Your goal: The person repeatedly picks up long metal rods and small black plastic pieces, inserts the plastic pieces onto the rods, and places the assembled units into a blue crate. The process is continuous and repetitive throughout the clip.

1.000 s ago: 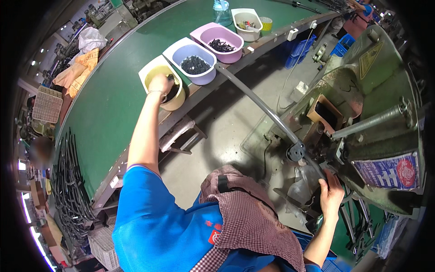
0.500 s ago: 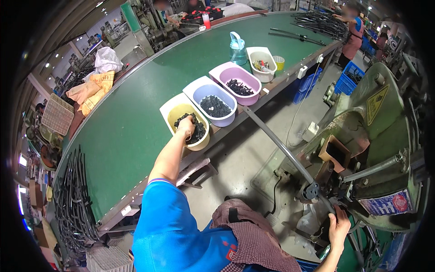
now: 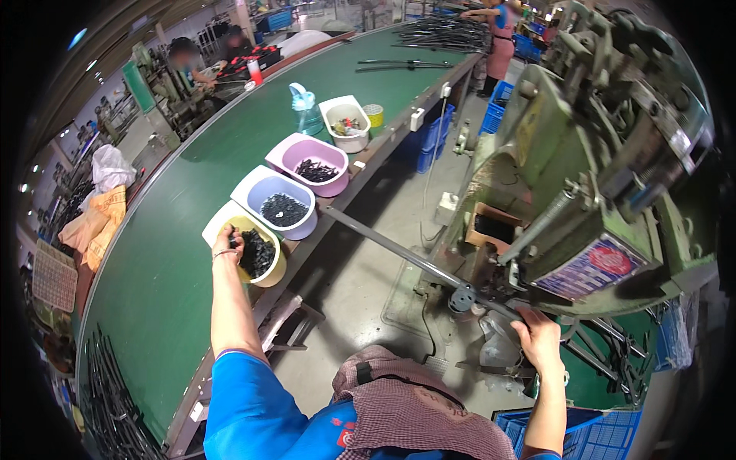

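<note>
Since the earlier frame my view has swung right; my left hand (image 3: 228, 244) stays in the round yellow plastic bowl (image 3: 270, 274), fingers closed on small black parts (image 3: 257, 253). My right hand (image 3: 539, 340) grips the long grey metal rod (image 3: 399, 253) at the green press machine (image 3: 590, 176). The bowl sits in a white tray (image 3: 217, 225) on the green desk (image 3: 176, 222), beside a lavender tub (image 3: 280, 207) and a pink tub (image 3: 310, 162).

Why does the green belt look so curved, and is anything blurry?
Head view: the fisheye lens bends the belt and long rod toward the dark rim; hands and bowls are sharp; distant faces are blurred; lamps glare faintly at top left.
</note>
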`<state>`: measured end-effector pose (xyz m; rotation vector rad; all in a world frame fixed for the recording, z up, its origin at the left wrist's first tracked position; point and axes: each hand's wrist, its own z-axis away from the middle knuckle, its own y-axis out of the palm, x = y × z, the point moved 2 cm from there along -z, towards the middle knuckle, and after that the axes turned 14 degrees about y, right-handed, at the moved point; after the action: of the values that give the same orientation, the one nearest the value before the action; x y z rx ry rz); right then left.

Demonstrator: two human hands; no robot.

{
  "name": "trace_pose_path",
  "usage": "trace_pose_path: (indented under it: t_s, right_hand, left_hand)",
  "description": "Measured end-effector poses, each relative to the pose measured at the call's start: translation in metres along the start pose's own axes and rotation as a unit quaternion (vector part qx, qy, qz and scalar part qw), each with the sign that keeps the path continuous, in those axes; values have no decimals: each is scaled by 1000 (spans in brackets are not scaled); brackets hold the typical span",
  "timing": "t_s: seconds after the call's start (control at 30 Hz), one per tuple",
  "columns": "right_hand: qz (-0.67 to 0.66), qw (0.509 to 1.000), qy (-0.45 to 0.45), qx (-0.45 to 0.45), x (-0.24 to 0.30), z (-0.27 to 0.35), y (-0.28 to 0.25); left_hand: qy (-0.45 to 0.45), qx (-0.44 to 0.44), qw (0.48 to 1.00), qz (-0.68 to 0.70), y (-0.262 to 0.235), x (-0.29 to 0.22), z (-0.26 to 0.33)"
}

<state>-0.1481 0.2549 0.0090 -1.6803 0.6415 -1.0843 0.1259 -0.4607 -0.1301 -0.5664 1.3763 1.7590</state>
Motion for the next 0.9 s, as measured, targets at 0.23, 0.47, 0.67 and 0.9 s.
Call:
trace_pose_path:
  t_s: [0.23, 0.47, 0.67, 0.9]
  right_hand:
    - [21, 981, -84, -171, 5, 17, -2]
    - [-402, 911, -89, 12, 97, 34, 14]
    - [-537, 837, -70, 76, 95, 22, 41]
    - [-748, 632, -5, 204, 69, 30, 59]
  left_hand:
    - [-101, 312, 943, 50, 123, 31, 218]
    - [-290, 544, 787, 22, 144, 112, 404]
    - [-266, 562, 779, -77, 146, 134, 460]
    - [-412, 477, 776, 6, 140, 132, 473]
